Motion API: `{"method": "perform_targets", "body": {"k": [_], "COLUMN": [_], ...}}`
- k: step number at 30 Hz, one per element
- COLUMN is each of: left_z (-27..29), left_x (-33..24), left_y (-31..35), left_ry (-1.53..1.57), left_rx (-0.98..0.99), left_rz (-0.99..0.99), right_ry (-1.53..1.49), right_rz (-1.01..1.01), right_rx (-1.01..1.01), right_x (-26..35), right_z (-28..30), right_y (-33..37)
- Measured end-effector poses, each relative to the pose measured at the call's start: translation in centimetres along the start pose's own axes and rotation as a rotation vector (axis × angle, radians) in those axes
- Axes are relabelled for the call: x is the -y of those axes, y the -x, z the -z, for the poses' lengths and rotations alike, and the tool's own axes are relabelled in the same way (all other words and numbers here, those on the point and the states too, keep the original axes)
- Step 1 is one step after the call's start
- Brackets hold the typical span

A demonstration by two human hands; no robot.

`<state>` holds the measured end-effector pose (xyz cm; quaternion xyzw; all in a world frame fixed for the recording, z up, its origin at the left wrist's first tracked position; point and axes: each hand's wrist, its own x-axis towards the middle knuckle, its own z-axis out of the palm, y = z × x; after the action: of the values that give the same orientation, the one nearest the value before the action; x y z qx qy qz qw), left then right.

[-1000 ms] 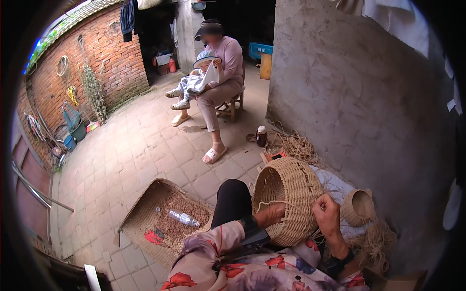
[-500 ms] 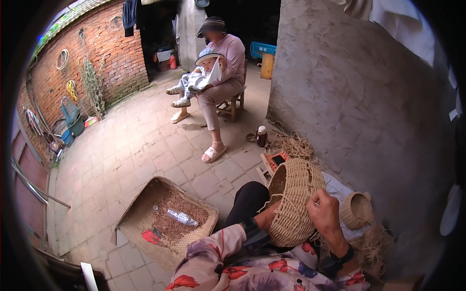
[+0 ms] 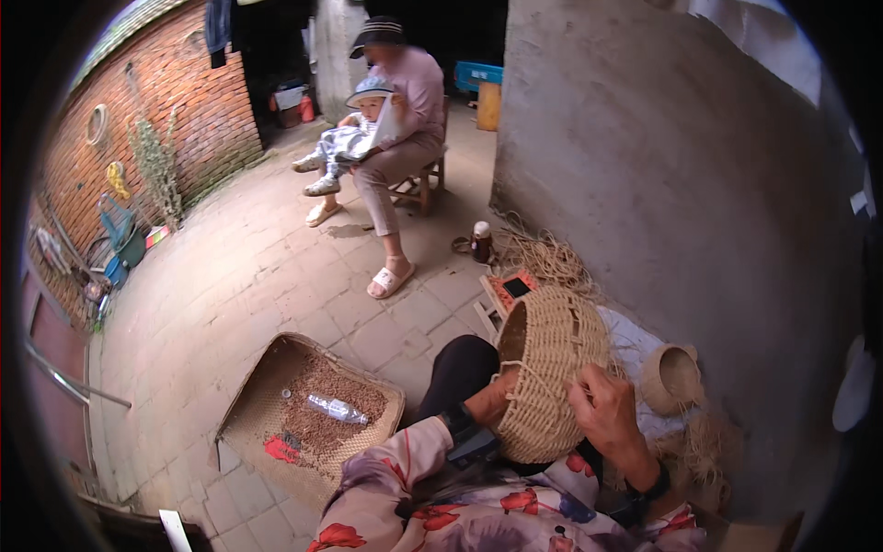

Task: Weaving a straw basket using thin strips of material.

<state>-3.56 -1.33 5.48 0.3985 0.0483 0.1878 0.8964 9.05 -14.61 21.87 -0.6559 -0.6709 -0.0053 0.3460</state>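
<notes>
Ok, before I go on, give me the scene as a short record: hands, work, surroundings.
Left hand: partly inside the basket, grip hidden
Right hand: at the basket's outer side, grip unclear
Basket pose: tipped, mouth facing left
Left side: tray holding a bottle on brown bits
Right side: smaller basket
Ahead: seated person with child on lap

Open paved floor extends between the woven tray and the seated person, giving broad passage forward and left. The wall of the large basket obstructs direct crossing between the left hand and the right fingers. Rightward clearance is restricted by the small basket, fibre strands and the grey wall.
</notes>
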Motion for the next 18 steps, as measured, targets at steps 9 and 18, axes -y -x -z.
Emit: {"method": "perform_targets", "body": {"k": [9,18], "left_z": [1.0,0.6], "left_x": [-0.9,-1.4], "left_y": [0.3,0.6], "left_ry": [0.247,0.102], "left_rx": [-0.134,-0.163], "left_rz": [0.24,0.11], "right_ry": [-0.236,-0.293], "right_rz": [-0.163,-0.172], "right_rx": [-0.048,-0.056], "right_x": [-4.0,-4.8], "right_z": [2.5,2.0], "right_y": [0.6,-0.1]}}
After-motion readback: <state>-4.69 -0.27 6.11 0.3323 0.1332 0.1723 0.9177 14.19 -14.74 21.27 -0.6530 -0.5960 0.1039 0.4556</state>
